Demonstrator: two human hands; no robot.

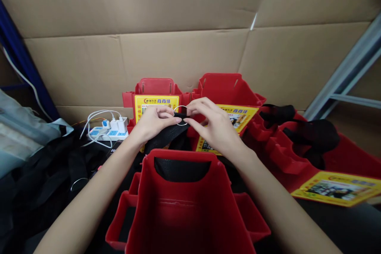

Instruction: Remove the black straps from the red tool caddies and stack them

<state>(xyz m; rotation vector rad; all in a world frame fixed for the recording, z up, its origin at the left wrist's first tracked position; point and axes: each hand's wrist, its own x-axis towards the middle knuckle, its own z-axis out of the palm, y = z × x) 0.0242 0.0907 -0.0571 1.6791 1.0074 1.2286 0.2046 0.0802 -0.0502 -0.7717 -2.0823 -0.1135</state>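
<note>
Both hands meet just above the nearest red bin [184, 206]. The left hand [154, 121] pinches the end of a black strap [166, 137], and the right hand [212, 123] closes its fingertips on the same strap end where a thin metal ring [180, 115] sits. The strap runs down into the slot at the bin's back rim. The work in hand looks like fitting the ring onto the strap. More red bins [229, 91] with yellow labels [156, 103] stand behind, and a power strip [108, 131] lies to the left. Threading likely calls for a steady pinch and a small twist.
</note>
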